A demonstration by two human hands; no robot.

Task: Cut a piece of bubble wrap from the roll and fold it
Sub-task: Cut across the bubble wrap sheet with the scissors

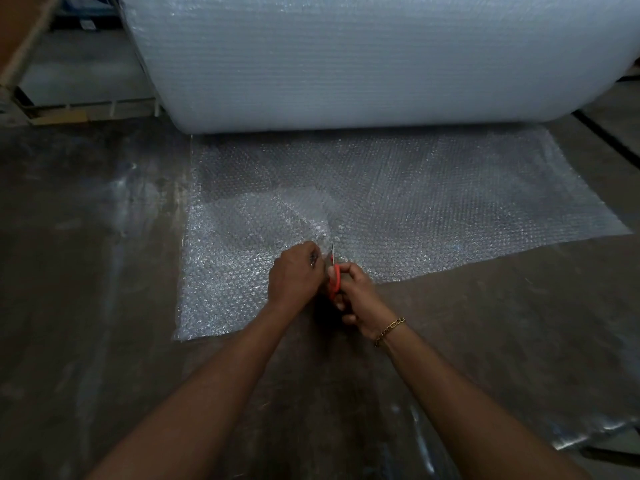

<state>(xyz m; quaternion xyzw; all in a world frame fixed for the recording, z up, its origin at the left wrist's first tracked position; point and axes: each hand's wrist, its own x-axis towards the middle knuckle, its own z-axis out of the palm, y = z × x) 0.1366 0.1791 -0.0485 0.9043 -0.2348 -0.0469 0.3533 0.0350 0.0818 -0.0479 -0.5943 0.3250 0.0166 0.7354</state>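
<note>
A huge roll of bubble wrap (363,57) lies across the back of the floor. Its loose sheet (433,202) spreads flat toward me over the concrete. My right hand (356,296) grips red-handled scissors (334,278), whose blades point away from me into the sheet near its front edge. My left hand (294,273) pinches the wrap just left of the blades, where the left part of the sheet (225,265) lifts and wrinkles slightly. A gold chain bracelet sits on my right wrist.
Dark, stained concrete floor (86,237) surrounds the sheet. A wooden pallet edge and a pale block (76,84) stand at the back left. A shiny plastic strip (588,434) lies at the lower right. A dark floor line (606,136) runs at the far right.
</note>
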